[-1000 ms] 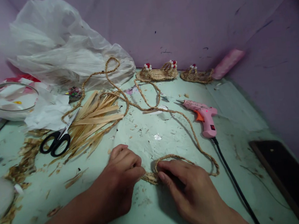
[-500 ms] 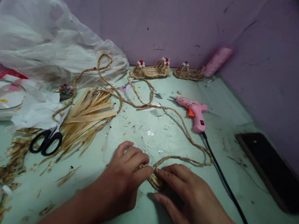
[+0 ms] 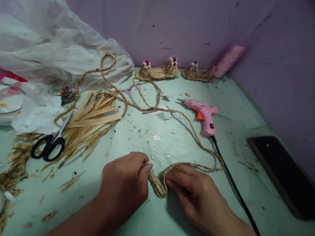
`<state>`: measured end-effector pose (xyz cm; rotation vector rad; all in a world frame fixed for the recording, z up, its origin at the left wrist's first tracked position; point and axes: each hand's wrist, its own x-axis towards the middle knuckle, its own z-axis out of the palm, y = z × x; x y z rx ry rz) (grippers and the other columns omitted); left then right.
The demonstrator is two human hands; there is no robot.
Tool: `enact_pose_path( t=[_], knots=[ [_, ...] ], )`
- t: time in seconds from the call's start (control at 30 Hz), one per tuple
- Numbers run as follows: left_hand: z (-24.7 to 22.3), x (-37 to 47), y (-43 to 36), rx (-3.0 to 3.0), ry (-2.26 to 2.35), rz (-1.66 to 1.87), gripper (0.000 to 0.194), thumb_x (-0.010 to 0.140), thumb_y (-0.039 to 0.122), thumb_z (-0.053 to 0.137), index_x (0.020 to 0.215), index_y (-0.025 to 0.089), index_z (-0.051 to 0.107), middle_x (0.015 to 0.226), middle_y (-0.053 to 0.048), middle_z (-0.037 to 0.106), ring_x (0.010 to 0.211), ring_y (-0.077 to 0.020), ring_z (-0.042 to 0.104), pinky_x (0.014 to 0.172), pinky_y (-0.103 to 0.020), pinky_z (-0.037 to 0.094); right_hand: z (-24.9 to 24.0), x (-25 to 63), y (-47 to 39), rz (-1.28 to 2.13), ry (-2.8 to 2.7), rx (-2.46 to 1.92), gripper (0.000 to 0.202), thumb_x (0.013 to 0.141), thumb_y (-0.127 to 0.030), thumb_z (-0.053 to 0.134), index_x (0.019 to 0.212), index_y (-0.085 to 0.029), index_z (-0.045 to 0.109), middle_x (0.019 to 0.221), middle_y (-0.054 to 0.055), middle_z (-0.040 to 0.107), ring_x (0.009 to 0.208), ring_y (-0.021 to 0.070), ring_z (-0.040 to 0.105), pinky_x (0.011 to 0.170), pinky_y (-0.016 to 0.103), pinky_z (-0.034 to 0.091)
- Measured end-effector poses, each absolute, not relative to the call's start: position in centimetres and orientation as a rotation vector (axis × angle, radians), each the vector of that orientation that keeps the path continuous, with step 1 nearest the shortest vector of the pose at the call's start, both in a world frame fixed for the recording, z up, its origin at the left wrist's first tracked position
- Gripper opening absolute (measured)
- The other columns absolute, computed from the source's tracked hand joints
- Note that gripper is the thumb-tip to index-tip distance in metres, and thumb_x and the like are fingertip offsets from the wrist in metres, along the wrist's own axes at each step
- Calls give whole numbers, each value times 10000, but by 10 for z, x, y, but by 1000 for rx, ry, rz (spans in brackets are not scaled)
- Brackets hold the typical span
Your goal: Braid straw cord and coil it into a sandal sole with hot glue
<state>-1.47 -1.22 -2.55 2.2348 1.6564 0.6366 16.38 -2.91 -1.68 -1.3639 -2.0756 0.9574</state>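
Observation:
A small piece of coiled braided straw (image 3: 158, 186) is pinched by my left hand (image 3: 126, 183), whose fingers cover its upper left end. My right hand (image 3: 195, 191) is closed on the straw rope (image 3: 196, 138) just where the rope meets the right edge of the coil. From there the rope loops right, crosses the black cord, then runs back across the table in loose curves to the upper left. The coil's rounded near end shows between my two hands.
A pink glue gun (image 3: 202, 114) lies at right, its cord trailing past a phone (image 3: 289, 176). Black-handled scissors (image 3: 51, 144) rest beside straw strips (image 3: 91, 120). Beaded straw slippers (image 3: 157, 72) stand along the wall, near a plastic bag (image 3: 57, 42).
My left hand has shifted down-left and its fingers have closed into a pinch, baring more of the coil. My right thumb has come up against the fingers on the rope.

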Motion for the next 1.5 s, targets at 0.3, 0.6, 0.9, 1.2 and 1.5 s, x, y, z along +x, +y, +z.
enact_pose_path(
  t=[0.3, 0.6, 0.9, 1.2, 1.5],
  knots=[
    [-25, -5, -9, 2272, 1355, 710, 208, 827, 166, 439, 755, 181, 633, 720, -33, 641, 675, -145, 602, 613, -254, 491, -15, 166, -37, 842, -1948, -1663, 110, 712, -193, 647, 604, -200, 623, 525, -29, 619, 462, 136, 555, 469, 248, 392],
    [-13, -18, -30, 2342, 1376, 699, 167, 845, 202, 454, 984, 203, 548, 988, -65, 642, 871, -196, 601, 729, -334, 510, -20, 169, -27, 309, -2412, -1195, 211, 868, -170, 483, 778, -189, 673, 734, 36, 648, 611, 189, 595, 458, 270, 377],
    [-22, -17, -56, 2477, 1501, 668, 184, 793, 147, 519, 975, 160, 538, 871, -77, 613, 767, -223, 538, 688, -416, 450, -28, 166, -29, 229, -2320, -1054, 264, 904, -226, 486, 708, -150, 644, 654, 30, 659, 555, 155, 581, 493, 275, 424],
    [-18, -22, -48, 2347, 1328, 633, 130, 789, 96, 468, 881, 151, 540, 829, -65, 585, 781, -207, 511, 766, -459, 408, -13, 166, -10, 294, -2574, -917, 248, 849, -219, 555, 1068, -131, 631, 1078, 119, 661, 928, 283, 565, 754, 453, 485],
    [-21, -32, -47, 2344, 1381, 740, 173, 779, 83, 504, 923, 161, 563, 870, -62, 592, 835, -198, 526, 861, -472, 391, -28, 160, -21, 545, -2341, -999, 164, 848, -192, 566, 964, -122, 659, 897, 98, 669, 790, 204, 577, 681, 344, 522]
  ],
)
